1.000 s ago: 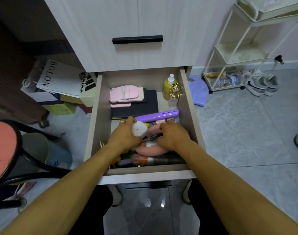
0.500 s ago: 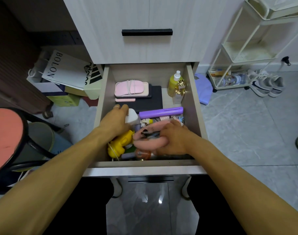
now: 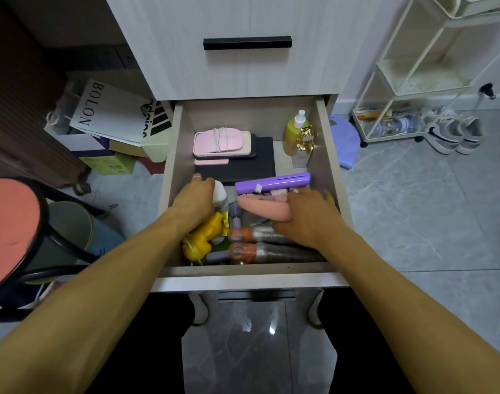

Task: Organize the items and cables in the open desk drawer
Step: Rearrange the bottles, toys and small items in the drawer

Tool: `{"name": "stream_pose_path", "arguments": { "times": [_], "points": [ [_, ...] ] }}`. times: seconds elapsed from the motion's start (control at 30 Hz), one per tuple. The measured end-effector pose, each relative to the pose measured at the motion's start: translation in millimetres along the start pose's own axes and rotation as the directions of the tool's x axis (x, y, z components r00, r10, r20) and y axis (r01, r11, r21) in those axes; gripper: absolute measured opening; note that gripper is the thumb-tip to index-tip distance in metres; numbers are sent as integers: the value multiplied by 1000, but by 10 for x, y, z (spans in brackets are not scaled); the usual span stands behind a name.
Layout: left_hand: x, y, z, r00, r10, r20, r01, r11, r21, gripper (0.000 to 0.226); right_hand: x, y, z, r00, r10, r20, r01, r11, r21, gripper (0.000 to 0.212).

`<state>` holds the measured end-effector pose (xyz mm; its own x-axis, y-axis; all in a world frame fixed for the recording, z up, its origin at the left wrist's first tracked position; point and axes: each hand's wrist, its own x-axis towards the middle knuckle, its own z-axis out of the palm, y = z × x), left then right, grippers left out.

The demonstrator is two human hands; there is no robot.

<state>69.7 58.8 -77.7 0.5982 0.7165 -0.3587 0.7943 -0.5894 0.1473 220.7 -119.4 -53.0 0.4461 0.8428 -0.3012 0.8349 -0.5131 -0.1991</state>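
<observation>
Here, inside the open drawer (image 3: 332,177), the left hand (image 3: 194,201) curls its fingers round a small white object (image 3: 219,192) near the left wall. The right hand (image 3: 307,216) grips a pink elongated item (image 3: 261,207) just below the purple case (image 3: 273,182), above two orange-capped metal bottles (image 3: 260,243) along the front edge.

head view: worn on the person's head | faces forward and down | close over open drawer (image 3: 169,177) at frame centre | forearms enter from lower corners
</observation>
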Motion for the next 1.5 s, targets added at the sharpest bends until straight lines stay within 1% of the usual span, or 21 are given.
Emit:
{"name": "stream_pose_path", "arguments": {
  "times": [0.03, 0.1, 0.2, 0.3, 0.37, 0.47, 0.57, 0.63, 0.77, 0.83, 0.93, 0.97, 1.03, 1.07, 1.13, 1.2, 1.23, 1.3, 1.37, 1.43, 1.5],
  "points": [
    [-5, 5, -11, 1000, -2, -13, 2, 999, -33, 47, -19, -16, 6, 998, -16, 64, 18, 999, -35, 60],
    [-22, 5, -28, 998, -6, -56, -1, 992, -124, 39, -53, -27, 25, 987, -29, 160, 32, 999, -11, 72],
    [-90, -12, -67, 996, 10, -84, -26, 981, -193, 32, -105, -36, -19, 977, -50, 207, 40, 998, 50, 78],
    [-211, -37, -137, 992, 119, -44, -123, 988, -93, 33, -113, -73, -113, 967, -76, 242, 74, 997, 17, 70],
    [-295, -75, -185, 979, 196, -56, -194, 980, 31, 34, -95, -95, -96, 963, -105, 249, 88, 993, 79, 70],
    [-357, -171, -205, 962, 262, -72, -242, 948, 207, 38, -110, -130, -40, 963, -190, 193, 138, 958, 253, 52],
    [-364, -205, -183, 943, 330, -40, -295, 886, 359, 41, -132, -146, -55, 977, -213, 8, 201, 931, 303, 49],
    [-378, -197, -179, 938, 344, -41, -308, 880, 361, 42, -134, -157, -97, 974, -202, -101, 225, 912, 343, 46],
    [-456, -145, -193, 938, 333, -101, -314, 935, 163, 37, -150, -111, -144, 955, -169, -242, 273, 819, 505, 42],
    [-472, -126, -190, 937, 314, -155, -323, 946, -32, 35, -172, -78, -175, 946, -140, -292, 295, 748, 595, 40],
    [-490, -51, -187, 951, 217, -220, -291, 869, -401, 37, -206, -47, -173, 954, -88, -287, 275, 644, 714, 35],
    [-493, -25, -188, 952, 193, -239, -288, 829, -478, 41, -212, -42, -159, 957, -80, -278, 266, 620, 738, 34],
    [-506, 12, -213, 935, 176, -309, -324, 778, -538, 54, -223, -33, -134, 959, -79, -274, 267, 584, 767, 35],
    [-513, 22, -226, 917, 188, -353, -359, 775, -520, 61, -226, -26, -129, 957, -83, -276, 272, 579, 769, 36],
    [-524, 30, -243, 874, 275, -400, -430, 822, -373, 72, -240, -32, -131, 946, -116, -302, 309, 597, 740, 36],
    [-508, 40, -246, 877, 366, -313, -420, 898, -127, 73, -240, -63, -138, 926, -161, -342, 365, 615, 699, 33],
    [-487, 37, -241, 897, 369, -243, -388, 921, -34, 67, -233, -89, -143, 912, -185, -367, 398, 619, 677, 30],
    [-429, 5, -261, 920, 340, -196, -344, 939, 15, 42, -188, -143, -158, 881, -235, -410, 461, 621, 634, 24],
    [-406, -52, -306, 899, 317, -302, -343, 939, -35, 23, -128, -189, -167, 870, -257, -420, 478, 646, 596, 18],
    [-386, -138, -348, 854, 294, -428, -338, 941, -28, 20, -72, -218, -170, 877, -250, -410, 459, 687, 564, 18],
    [-382, -206, -367, 820, 294, -492, -318, 947, 36, 18, -16, -202, -161, 906, -226, -359, 395, 755, 523, 20]
  ]
}}
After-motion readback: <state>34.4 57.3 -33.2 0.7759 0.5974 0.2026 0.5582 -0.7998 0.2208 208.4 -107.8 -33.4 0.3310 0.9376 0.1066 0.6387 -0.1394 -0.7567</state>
